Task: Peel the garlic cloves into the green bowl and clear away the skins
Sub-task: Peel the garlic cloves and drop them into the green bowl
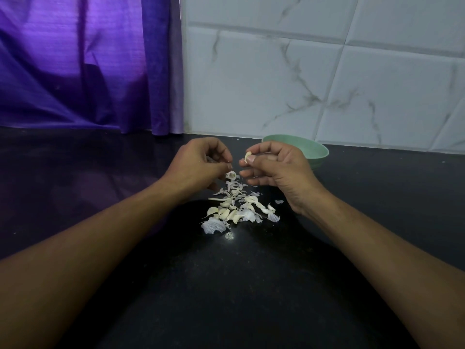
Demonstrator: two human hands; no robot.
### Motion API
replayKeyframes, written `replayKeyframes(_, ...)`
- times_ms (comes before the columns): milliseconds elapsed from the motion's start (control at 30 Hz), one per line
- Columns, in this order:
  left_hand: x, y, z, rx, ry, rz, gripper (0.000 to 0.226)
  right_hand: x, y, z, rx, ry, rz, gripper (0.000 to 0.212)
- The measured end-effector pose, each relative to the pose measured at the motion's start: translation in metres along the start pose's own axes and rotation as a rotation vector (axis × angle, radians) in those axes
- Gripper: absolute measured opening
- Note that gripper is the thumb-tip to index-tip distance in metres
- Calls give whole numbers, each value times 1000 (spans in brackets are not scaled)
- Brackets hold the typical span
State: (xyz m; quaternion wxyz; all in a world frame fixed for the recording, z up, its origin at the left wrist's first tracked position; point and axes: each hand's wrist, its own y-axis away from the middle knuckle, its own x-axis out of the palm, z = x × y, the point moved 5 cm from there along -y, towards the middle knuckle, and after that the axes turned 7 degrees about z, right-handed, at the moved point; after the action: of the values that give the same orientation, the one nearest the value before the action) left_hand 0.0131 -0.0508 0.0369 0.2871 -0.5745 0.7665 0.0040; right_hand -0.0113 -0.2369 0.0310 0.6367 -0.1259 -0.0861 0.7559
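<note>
Black countertop (251,285) up close, with loose garlic cloves (226,214) and papery skins (212,226) heaped between both wrists. Right hand (276,170) pinching one clove (247,155) between thumb and forefinger, just before green bowl (317,149); left hand (196,167) with fingertips bunched together, contents unclear.

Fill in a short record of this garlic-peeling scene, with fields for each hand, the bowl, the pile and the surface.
right hand: pinches a garlic clove between thumb and fingers
left hand: fingers curled; unclear whether they hold anything
green bowl: behind the right hand, near the tiled wall; contents hidden
pile: cloves and skins mixed, nearer the person than the hands
surface: black counter
</note>
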Motion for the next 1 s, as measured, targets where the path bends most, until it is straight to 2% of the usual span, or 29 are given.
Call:
replayKeyframes(133, 5, -1, -2, 20, 19, 69, 18, 0, 0, 0, -1, 12, -10, 15)
replayKeyframes(233, 9, 1, -5, 76, 13, 96, 11, 0, 1, 0, -13, 24, -13, 13)
replayKeyframes(433, 7, 2, -8, 117, -5, 51, 11, -1, 1, 0, -7, 64, -10, 13)
replayKeyframes(600, 5, 1, -7, 105, -14, 28, 5, -1, -1, -1, -16, 177, 12, 9)
replayKeyframes(767, 6, 1, -6, 84, -35, 32, 6, 1, -3, 0, -57, 402, 17, 4)
replayKeyframes(867, 8, 0, -4, 73, -36, 41, 7, 3, -2, 1, -61, 325, 22, 5)
replayKeyframes(1000, 9, -2, -3, 28, 128, 79, 7, 3, -2, 0, -46, 117, 23, 16)
